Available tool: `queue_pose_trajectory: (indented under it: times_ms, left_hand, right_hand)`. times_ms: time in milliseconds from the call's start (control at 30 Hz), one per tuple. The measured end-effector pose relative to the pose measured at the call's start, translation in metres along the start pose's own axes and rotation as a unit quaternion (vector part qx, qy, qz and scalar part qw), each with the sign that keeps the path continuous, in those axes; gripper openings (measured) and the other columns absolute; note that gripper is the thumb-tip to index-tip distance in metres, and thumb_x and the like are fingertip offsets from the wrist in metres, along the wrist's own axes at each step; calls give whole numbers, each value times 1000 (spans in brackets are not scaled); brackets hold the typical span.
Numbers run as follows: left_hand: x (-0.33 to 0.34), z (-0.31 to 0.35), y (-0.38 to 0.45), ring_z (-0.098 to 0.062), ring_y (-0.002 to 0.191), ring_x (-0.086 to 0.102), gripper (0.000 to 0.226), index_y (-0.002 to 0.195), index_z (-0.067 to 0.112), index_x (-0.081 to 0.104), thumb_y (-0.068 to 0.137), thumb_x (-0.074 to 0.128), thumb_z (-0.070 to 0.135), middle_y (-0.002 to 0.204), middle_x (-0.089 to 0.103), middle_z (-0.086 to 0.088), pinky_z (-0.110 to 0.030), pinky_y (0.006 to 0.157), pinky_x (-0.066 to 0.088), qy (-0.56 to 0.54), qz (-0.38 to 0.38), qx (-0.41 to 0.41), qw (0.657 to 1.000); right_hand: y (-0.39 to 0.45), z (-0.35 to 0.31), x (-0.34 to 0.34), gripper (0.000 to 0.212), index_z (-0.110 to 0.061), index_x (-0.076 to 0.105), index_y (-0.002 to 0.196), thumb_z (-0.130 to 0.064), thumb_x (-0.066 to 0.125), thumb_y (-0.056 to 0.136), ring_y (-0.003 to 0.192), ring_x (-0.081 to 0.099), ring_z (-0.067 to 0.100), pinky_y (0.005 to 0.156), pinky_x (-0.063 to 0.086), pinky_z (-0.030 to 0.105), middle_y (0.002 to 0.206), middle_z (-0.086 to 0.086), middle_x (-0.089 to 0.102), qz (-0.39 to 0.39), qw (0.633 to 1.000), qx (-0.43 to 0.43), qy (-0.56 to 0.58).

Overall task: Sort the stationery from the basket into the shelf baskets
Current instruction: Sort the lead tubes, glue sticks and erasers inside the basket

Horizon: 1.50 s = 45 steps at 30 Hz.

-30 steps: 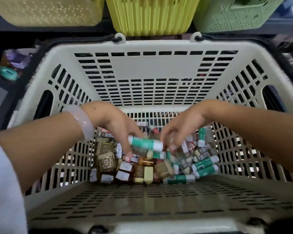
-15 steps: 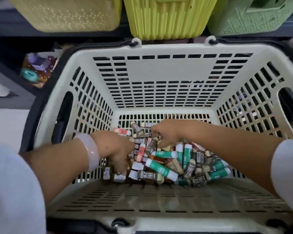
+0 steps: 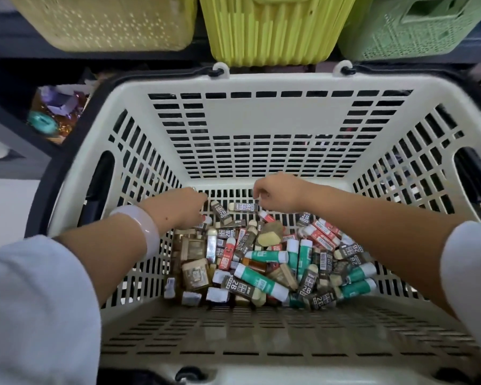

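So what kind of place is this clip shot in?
Probably a stationery shop or its stockroom. A beige shopping basket holds dozens of packaged 2B erasers and glue sticks, and coloured shelf baskets sit in a row above it. Both hands are down in the pile.

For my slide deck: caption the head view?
Both hands reach into a beige basket of mixed stationery.

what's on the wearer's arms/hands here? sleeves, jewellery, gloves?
Both hands are bare, no gloves. The left hand has a wide, smooth, pale whitish bangle at the wrist. The right hand shows no wristwear. Loose pale grey-white sleeves are pushed up both arms, leaving the forearms uncovered. A small glint at a left finger may be a ring; too small to tell.
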<state>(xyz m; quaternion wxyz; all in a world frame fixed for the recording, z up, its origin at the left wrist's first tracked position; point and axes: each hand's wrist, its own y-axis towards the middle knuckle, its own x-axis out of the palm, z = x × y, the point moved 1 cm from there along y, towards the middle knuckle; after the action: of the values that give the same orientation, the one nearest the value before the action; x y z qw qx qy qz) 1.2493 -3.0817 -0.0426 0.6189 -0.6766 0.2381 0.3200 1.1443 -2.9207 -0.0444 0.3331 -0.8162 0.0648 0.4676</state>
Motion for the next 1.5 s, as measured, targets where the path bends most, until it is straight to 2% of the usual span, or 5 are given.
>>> queue_pose_trajectory:
  times_ms: [267,467,867,1267,1500]
  left_hand:
    - [12,4,0,-17,89,54,13,103,10,54,92,50,15,99,57,-5,-25,73,45,5,23,-44,999]
    - [-2,6,-4,-9,61,44,28,70,12,42,96,45,21,71,45,1,-20,51,33,-102,20,-97,990]
    - [-71,-30,-33,-8,44,56,22,90,2,64,92,56,22,43,58,0,-23,58,46,-247,34,-173,953]
    - [-51,-26,-14,-5,42,52,30,60,6,46,86,60,6,44,53,-1,-13,30,35,-241,33,-183,953]
    - [-51,-25,-10,-3,45,59,20,69,6,56,88,57,9,36,55,1,-23,51,43,-219,49,-183,957]
  right_hand:
    - [28,-29,33,33,-10,47,120,-8,52,88,97,58,27,73,50,34,109,9,58,10,992,-5,-127]
    - [37,-33,25,26,-8,50,111,-20,56,89,87,57,24,64,44,29,100,10,60,71,993,61,73]
    - [74,-83,31,22,-8,65,101,-21,48,94,69,54,19,58,39,26,91,12,65,71,965,13,252]
    - [63,-66,44,31,-8,39,108,-17,60,87,66,53,21,43,28,23,70,-1,43,152,962,99,203]
    - [65,-74,35,17,-7,62,96,-19,50,94,79,57,22,65,41,26,91,9,63,83,965,59,242]
